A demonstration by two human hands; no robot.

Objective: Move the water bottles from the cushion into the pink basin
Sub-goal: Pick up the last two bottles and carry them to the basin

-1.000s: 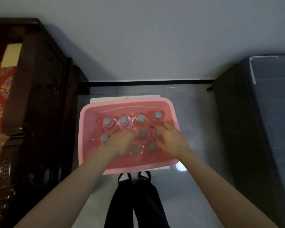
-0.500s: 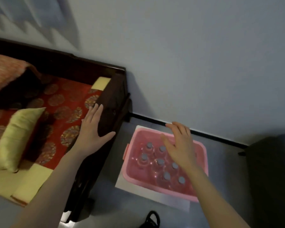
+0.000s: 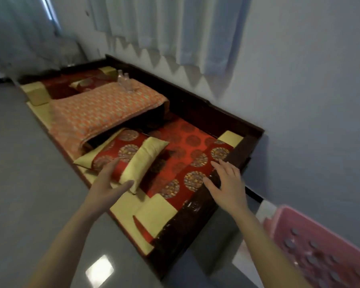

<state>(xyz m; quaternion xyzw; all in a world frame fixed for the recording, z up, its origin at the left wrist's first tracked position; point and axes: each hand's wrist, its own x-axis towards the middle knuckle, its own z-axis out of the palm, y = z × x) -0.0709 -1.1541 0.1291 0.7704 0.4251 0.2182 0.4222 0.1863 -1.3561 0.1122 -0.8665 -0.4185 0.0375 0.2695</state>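
Two clear water bottles [image 3: 125, 82] stand upright on the far end of an orange patterned cushion [image 3: 104, 107] on the dark wooden bench. The pink basin [image 3: 289, 221] sits on the floor at the lower right, with several grey-capped bottles [image 3: 312, 258] standing in it. My left hand [image 3: 107, 181] hovers with fingers spread over a red and yellow pillow, holding nothing. My right hand [image 3: 227, 183] is spread above the bench's dark armrest, also empty. Both hands are far from the two bottles.
The dark wooden bench [image 3: 187, 223] carries red patterned seat pads and a yellow-edged pillow [image 3: 141, 161]. White curtains [image 3: 175, 34] hang behind it. Grey floor [image 3: 19, 163] lies to the left. A white board [image 3: 266, 210] lies under the basin.
The view swung left from the basin to the bench. Both hands left the bottles in the basin and now reach, empty, toward the bench.
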